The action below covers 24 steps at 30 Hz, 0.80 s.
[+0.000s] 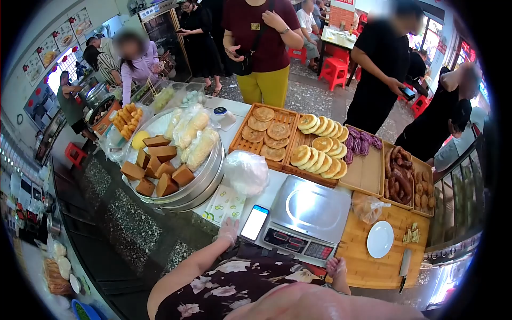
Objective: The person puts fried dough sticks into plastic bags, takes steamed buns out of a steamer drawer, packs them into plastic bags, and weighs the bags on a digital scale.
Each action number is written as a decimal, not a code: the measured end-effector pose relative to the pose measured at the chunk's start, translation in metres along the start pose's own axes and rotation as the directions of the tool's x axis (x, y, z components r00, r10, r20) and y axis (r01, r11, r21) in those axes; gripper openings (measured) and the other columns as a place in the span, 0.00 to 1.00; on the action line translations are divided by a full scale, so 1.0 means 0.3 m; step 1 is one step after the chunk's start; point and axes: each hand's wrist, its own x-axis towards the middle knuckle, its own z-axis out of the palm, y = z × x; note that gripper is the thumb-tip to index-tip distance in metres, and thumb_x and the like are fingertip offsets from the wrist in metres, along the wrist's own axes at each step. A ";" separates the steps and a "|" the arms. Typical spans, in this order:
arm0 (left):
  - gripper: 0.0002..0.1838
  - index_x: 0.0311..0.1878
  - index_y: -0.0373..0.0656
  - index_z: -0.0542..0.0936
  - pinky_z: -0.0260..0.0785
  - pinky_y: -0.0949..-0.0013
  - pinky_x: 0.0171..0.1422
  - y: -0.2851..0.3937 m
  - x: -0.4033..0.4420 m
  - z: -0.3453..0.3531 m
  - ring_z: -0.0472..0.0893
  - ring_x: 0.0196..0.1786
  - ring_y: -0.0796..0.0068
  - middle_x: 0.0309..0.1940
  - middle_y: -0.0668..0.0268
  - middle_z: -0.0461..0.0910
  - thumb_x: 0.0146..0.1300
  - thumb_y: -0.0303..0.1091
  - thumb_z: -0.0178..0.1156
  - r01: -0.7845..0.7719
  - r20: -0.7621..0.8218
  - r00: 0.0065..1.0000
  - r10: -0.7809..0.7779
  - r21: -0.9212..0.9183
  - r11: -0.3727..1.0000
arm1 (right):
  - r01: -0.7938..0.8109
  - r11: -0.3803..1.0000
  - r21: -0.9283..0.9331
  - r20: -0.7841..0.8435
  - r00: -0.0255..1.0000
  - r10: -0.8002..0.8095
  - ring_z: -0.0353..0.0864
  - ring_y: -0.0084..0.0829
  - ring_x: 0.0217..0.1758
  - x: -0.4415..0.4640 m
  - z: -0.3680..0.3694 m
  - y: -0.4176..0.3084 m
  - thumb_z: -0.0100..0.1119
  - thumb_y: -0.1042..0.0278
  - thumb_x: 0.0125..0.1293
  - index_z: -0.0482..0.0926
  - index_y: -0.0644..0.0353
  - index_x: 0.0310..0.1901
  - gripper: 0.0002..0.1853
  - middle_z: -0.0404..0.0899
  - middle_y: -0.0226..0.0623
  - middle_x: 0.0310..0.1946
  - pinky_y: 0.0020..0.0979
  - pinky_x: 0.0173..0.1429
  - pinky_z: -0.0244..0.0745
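My left hand (pixel 229 232), in a clear plastic glove, rests at the counter's front edge with its fingers stretched out, close to the green-printed paper bags (pixel 224 205). Just right of it lies a phone (pixel 255 222) with a lit screen. A digital scale (pixel 309 208) with a bare steel pan stands between my hands. By the scale's front right corner is my right hand (pixel 336 267), also gloved, its fingers curled closed; whatever may be in them is hidden. Behind the phone sits a heap of clear plastic bags (pixel 246 172).
A large steamer (pixel 208 184) holds brown cake blocks and bagged food. Trays hold flatbreads (pixel 277 130), pale buns (pixel 322 144), purple rolls (pixel 360 143) and sausages (pixel 398 176). A plate (pixel 380 239) and a cleaver (pixel 405 266) lie on the wooden board (pixel 357 261). Several people stand beyond the counter.
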 end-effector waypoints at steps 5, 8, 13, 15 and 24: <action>0.36 0.73 0.47 0.52 0.59 0.54 0.68 0.001 0.017 0.076 0.57 0.69 0.38 0.70 0.40 0.48 0.62 0.31 0.51 0.013 -0.091 0.996 -0.015 -0.024 1.000 | 0.048 0.999 -0.003 -0.181 0.982 -0.047 0.65 0.29 0.15 -0.094 0.117 0.009 0.40 0.55 0.64 0.62 0.50 0.15 0.20 0.66 0.30 0.13 0.26 0.16 0.62; 0.34 0.72 0.46 0.52 0.59 0.52 0.68 0.011 0.024 0.074 0.57 0.68 0.35 0.70 0.38 0.47 0.62 0.31 0.50 0.012 -0.104 0.994 -0.016 -0.043 0.999 | 0.226 0.964 0.138 0.014 0.973 -0.230 0.64 0.30 0.15 0.048 0.006 0.046 0.38 0.52 0.66 0.61 0.50 0.13 0.23 0.67 0.32 0.13 0.28 0.16 0.63; 0.38 0.69 0.32 0.51 0.57 0.52 0.70 -0.005 0.040 0.083 0.59 0.66 0.32 0.66 0.30 0.51 0.56 0.26 0.55 -0.120 -0.172 0.978 0.118 -0.001 0.993 | 0.361 0.929 0.076 0.188 0.910 -0.369 0.74 0.31 0.22 0.107 -0.037 0.061 0.42 0.51 0.68 0.72 0.53 0.24 0.19 0.74 0.33 0.19 0.32 0.26 0.72; 0.46 0.70 0.33 0.51 0.56 0.58 0.71 0.042 0.001 0.022 0.58 0.69 0.40 0.67 0.36 0.53 0.47 0.26 0.62 -0.101 -0.065 0.991 0.113 0.166 0.981 | 0.182 0.978 0.105 -0.056 0.983 -0.177 0.80 0.32 0.31 0.042 -0.001 0.066 0.50 0.54 0.65 0.75 0.56 0.31 0.14 0.79 0.35 0.28 0.34 0.36 0.78; 0.16 0.43 0.36 0.79 0.74 0.58 0.45 1.111 -0.287 -0.043 0.82 0.40 0.58 0.35 0.52 0.82 0.58 0.39 0.61 -0.635 -0.163 0.724 0.670 -0.535 0.557 | 0.135 0.932 0.335 0.125 0.975 -0.186 0.80 0.28 0.26 -0.238 -0.462 -0.071 0.55 0.64 0.65 0.80 0.62 0.36 0.10 0.82 0.35 0.26 0.29 0.30 0.76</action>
